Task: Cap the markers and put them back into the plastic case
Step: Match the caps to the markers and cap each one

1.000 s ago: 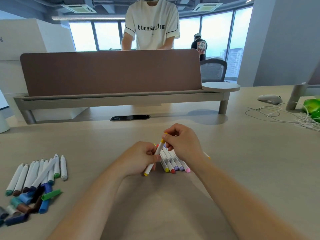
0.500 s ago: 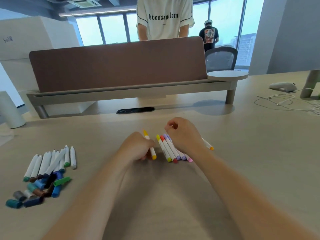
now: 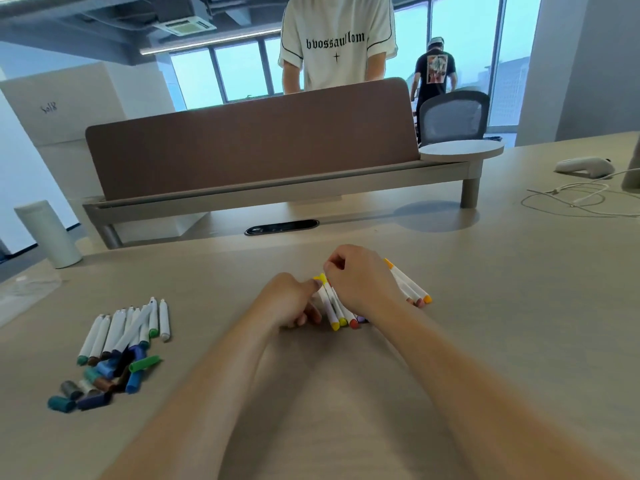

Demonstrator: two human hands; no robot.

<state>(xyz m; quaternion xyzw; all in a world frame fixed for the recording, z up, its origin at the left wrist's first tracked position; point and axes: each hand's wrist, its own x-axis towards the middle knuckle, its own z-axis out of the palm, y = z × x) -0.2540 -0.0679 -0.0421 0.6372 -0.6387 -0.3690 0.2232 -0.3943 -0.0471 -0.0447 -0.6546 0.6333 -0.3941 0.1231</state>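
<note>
Yellow-capped, the marker [image 3: 327,303] at the left edge of the capped row [image 3: 343,315] lies snug against its neighbours. My left hand [image 3: 294,303] sits just left of the row, fingers curled, thumb tip on that marker's far cap. I judge this is to square it up so the set lifts as one, but I cannot tell whether the fingers grip it. My right hand [image 3: 363,282] arches over the row, fingers curled at its far ends, its hold hidden. Well left of the row lie uncapped markers [image 3: 128,327] and loose caps [image 3: 100,379]. Further left is something clear, perhaps the plastic case [image 3: 24,296].
</note>
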